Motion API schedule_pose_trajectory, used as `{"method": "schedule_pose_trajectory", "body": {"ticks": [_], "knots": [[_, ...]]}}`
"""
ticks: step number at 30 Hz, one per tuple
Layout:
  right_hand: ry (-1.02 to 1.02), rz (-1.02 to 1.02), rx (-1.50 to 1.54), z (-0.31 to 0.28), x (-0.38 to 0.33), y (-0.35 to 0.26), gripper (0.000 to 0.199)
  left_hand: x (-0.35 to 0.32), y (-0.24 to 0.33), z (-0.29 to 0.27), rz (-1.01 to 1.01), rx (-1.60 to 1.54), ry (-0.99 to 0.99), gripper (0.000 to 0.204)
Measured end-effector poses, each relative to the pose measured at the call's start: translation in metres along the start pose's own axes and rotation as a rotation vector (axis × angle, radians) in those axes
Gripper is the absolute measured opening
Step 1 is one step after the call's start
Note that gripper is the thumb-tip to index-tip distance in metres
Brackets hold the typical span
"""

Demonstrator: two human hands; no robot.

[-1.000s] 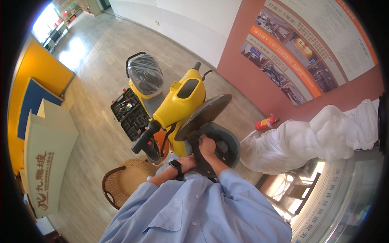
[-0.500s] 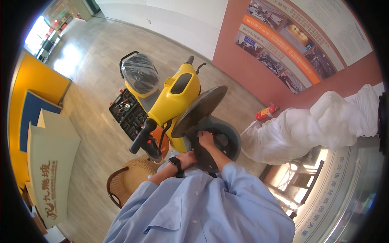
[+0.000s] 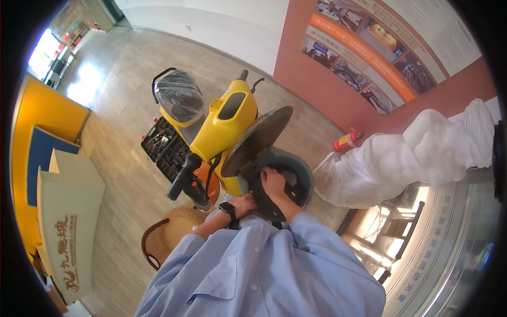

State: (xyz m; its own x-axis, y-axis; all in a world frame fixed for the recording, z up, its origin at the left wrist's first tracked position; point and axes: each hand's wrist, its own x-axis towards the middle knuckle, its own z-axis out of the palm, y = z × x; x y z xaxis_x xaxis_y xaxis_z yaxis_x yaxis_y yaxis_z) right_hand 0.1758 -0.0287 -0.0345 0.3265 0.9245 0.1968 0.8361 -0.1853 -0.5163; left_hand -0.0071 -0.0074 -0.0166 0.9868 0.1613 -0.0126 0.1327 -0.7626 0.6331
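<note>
A yellow electric scooter (image 3: 226, 124) stands in front of me, with a dark grey round-ended basket (image 3: 303, 196) mounted on its front. The basket's dark oval lid (image 3: 262, 140) is tilted up toward the scooter's front panel. My right hand (image 3: 273, 183) reaches down inside the basket, fingers curled in; whatever they grip is hidden. At the basket's near left side rests my left hand (image 3: 243, 205), a black watch (image 3: 227, 208) on its wrist. Its fingers are mostly out of sight against the scooter's front.
An open black tool case (image 3: 168, 148) lies on the floor beyond the handlebar (image 3: 185, 176). Left of me stands a wicker chair (image 3: 171, 235). To the right are a white-wrapped bulky object (image 3: 391, 171) and a red fire extinguisher (image 3: 348, 141). Plastic covers the scooter's seat (image 3: 179, 95).
My right hand has shifted slightly to the right inside the basket. The left hand stays at nearly the same spot, and the whole view has moved a little.
</note>
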Motion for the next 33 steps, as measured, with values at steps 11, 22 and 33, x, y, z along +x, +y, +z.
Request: {"method": "schedule_pose_trajectory", "body": {"ticks": [11,22,33], "knots": [[-0.522,0.629,0.451,0.073,-0.027,0.052,0.028,0.005,0.008,-0.011,0.000,0.002,-0.036,0.024],[-0.487,0.790,0.560,0.087,-0.025,0.060,0.024,0.009,0.013,-0.016,-0.028,0.025,-0.068,0.027],[-0.621,0.757,0.792,0.077,-0.022,0.064,0.030,0.009,0.016,-0.019,-0.047,0.029,-0.074,0.027]]}}
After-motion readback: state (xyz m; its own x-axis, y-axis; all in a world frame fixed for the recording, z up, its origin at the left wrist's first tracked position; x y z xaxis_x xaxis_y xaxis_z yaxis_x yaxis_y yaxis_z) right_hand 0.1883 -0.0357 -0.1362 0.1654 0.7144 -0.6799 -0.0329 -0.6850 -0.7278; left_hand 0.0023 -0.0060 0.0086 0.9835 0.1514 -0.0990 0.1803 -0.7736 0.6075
